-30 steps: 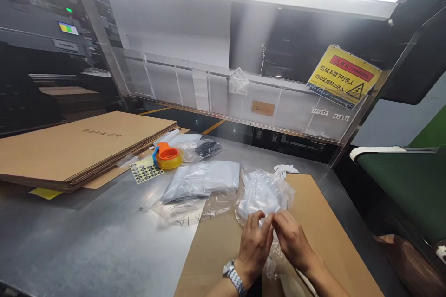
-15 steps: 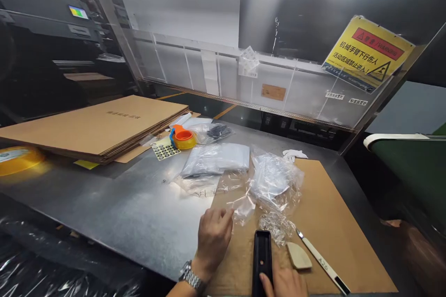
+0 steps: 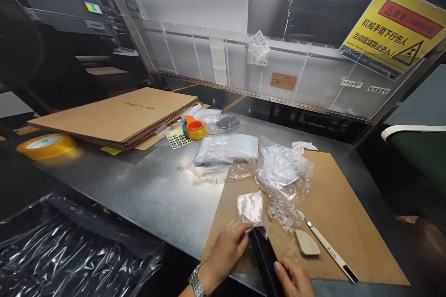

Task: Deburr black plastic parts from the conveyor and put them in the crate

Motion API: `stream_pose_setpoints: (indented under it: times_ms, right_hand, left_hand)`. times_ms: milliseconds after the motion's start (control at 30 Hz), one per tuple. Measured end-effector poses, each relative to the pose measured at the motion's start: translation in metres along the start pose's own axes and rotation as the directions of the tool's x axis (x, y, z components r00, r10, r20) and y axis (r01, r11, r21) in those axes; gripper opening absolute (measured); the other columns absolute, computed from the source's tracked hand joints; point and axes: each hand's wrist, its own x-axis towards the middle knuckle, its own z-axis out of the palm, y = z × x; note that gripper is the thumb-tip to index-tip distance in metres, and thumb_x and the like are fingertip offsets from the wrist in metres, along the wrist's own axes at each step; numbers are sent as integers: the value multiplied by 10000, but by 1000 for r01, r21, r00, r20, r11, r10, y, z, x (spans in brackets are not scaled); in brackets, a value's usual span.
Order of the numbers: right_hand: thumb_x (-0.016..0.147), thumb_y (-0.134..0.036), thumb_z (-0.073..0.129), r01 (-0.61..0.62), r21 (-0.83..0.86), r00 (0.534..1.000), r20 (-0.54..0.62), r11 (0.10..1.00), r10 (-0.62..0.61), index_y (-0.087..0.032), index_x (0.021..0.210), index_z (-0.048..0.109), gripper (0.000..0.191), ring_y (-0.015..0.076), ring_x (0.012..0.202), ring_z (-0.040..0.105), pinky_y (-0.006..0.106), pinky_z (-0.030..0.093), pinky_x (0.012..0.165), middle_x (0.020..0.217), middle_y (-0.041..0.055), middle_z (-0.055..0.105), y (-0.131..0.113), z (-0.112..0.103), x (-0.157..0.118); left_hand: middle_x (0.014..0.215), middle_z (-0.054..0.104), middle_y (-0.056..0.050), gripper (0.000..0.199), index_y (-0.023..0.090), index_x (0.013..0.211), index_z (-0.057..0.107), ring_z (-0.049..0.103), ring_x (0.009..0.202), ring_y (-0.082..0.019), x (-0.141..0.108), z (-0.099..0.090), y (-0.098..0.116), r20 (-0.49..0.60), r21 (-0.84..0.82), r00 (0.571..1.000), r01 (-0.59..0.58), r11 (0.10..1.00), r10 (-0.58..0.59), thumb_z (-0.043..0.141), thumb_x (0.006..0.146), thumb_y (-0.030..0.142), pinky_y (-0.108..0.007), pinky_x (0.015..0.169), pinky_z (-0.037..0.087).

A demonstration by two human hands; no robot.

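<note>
A long black hollow-looking bar [image 3: 265, 260] slants up from the bottom edge, above the cardboard sheet [image 3: 351, 236]. My right hand [image 3: 296, 280] grips its near part, thumb on its side. At its far end my left hand [image 3: 226, 250] is closed in a pinch on the near edge of a small clear plastic bag [image 3: 250, 208]. That edge touches the bar's tip; whether the tip is inside is unclear. Beside the bar lie a beige wedge-shaped block [image 3: 307, 243], a white-handled knife [image 3: 329, 248] marked A26, and crumpled clear film [image 3: 285, 216].
Plastic-wrapped stacks [image 3: 226, 148] and a bagged bundle [image 3: 284, 169] lie beyond my hands. An orange tape dispenser [image 3: 195, 126], flat cardboard [image 3: 118, 111] and a yellow tape roll [image 3: 49, 146] are farther left. A white glove [image 3: 304, 146] lies near the barrier with the warning sign [image 3: 393, 32].
The bar has tilted and turned from its recessed face to a smooth side. My left hand has come to its far end with the plastic bag. The view has shifted slightly left.
</note>
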Motion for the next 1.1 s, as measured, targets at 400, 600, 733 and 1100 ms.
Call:
stream_pose_setpoints:
  times_ms: [400, 600, 733, 1100]
  right_hand:
    - [925, -528, 191, -9, -321, 974, -217, 947, -65, -256, 767, 624, 536, 227, 499, 647, 259, 394, 442, 555, 53, 658, -10, 11, -2]
    - [961, -395, 235, 56, -240, 984, -151, 969, -94, -223, 946, 576, 382, 163, 503, 637, 216, 429, 456, 578, 0, 654, -20, -5, 17]
    - [936, -310, 289, 14, -277, 992, -119, 961, -49, -167, 1156, 499, 336, 203, 560, 647, 250, 415, 477, 606, 28, 660, -44, -24, 30]
    - [805, -211, 452, 244, -185, 954, 222, 952, -201, -190, 597, 468, 209, 115, 533, 451, 241, 248, 509, 561, -12, 523, -134, -98, 78]
  left_hand:
    - [828, 675, -67, 256, 171, 1004, 609, 630, 759, -212, -14, 14, 12, -66, 105, 991, -109, 988, 116, 416, 854, 96, -328, 658, 541]
    - [735, 659, -79, 280, 128, 1054, 591, 596, 672, -224, -27, 14, 22, -31, 183, 943, -321, 929, 332, 396, 855, 100, -337, 586, 522]
    - [687, 636, -71, 266, 117, 1045, 583, 565, 622, -203, -26, -1, 28, -42, 203, 937, -332, 921, 347, 393, 861, 95, -305, 545, 490]
    - [796, 687, -43, 236, 195, 938, 668, 601, 761, -198, 10, -91, 44, 33, 49, 999, -18, 999, 17, 462, 841, 132, -295, 674, 445]
